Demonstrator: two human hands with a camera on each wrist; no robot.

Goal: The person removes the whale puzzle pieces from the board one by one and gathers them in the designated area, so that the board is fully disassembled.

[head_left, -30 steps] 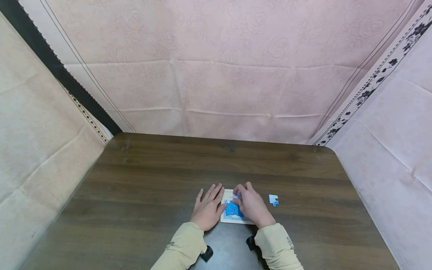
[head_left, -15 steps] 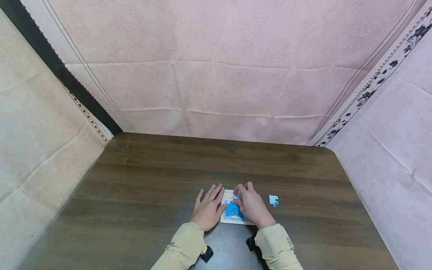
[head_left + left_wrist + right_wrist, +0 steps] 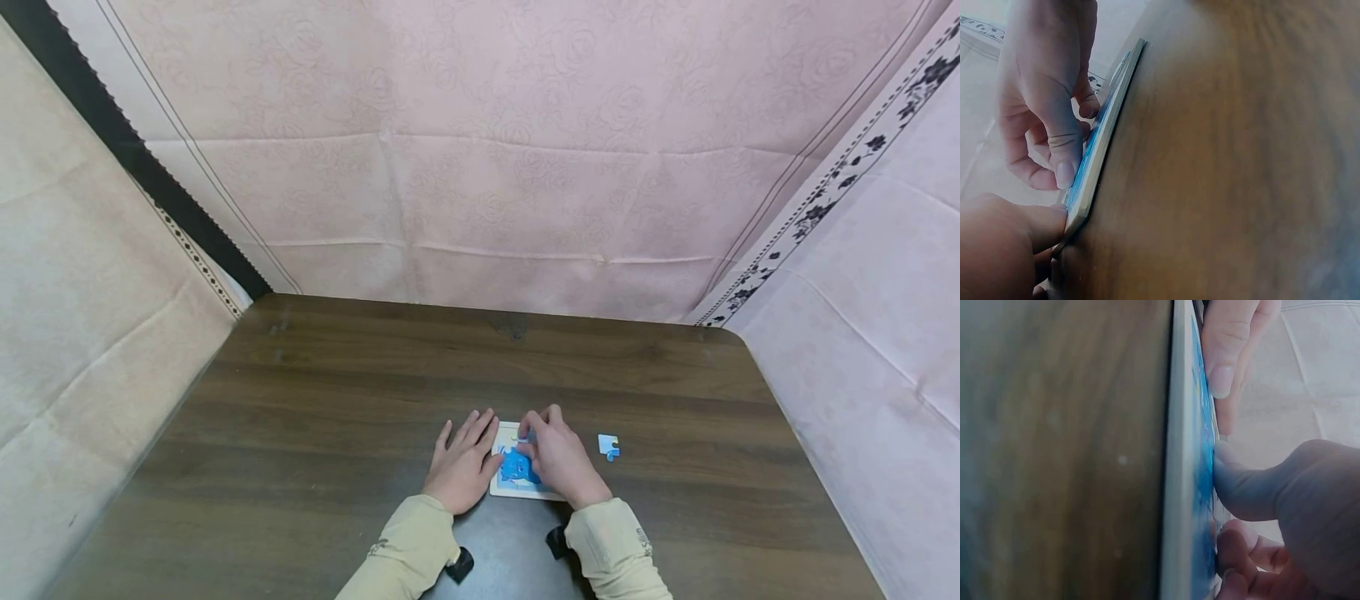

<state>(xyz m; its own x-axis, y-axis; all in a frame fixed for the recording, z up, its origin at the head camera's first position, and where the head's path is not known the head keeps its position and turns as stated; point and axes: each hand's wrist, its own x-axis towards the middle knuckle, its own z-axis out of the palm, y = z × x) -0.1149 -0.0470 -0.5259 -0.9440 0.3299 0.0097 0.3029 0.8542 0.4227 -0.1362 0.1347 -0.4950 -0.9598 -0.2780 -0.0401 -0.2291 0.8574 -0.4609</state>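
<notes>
A small jigsaw puzzle in a pale tray (image 3: 525,493) lies flat on the table, its blue picture (image 3: 516,467) partly covered by my hands. My left hand (image 3: 459,475) rests at the tray's left side with fingers stretched out; its thumb touches the tray's edge in the left wrist view. Over the upper right of the puzzle, my right hand (image 3: 564,460) has its thumb and index finger bent onto a puzzle piece, mostly hidden beneath them. The right thumb (image 3: 1241,484) meets the blue surface in the right wrist view. A loose blue puzzle piece (image 3: 608,447) lies right of the tray.
The brown wood-grain table (image 3: 360,375) extends around the puzzle. Pale patterned cloth (image 3: 480,167) hangs behind the table and along both sides. Black wrist straps (image 3: 460,564) show at the cuffs of the light sleeves (image 3: 416,533).
The right hand's fingertips shift very slightly on the puzzle, and the purple patch between them is now covered. The left hand and the loose piece stay put.
</notes>
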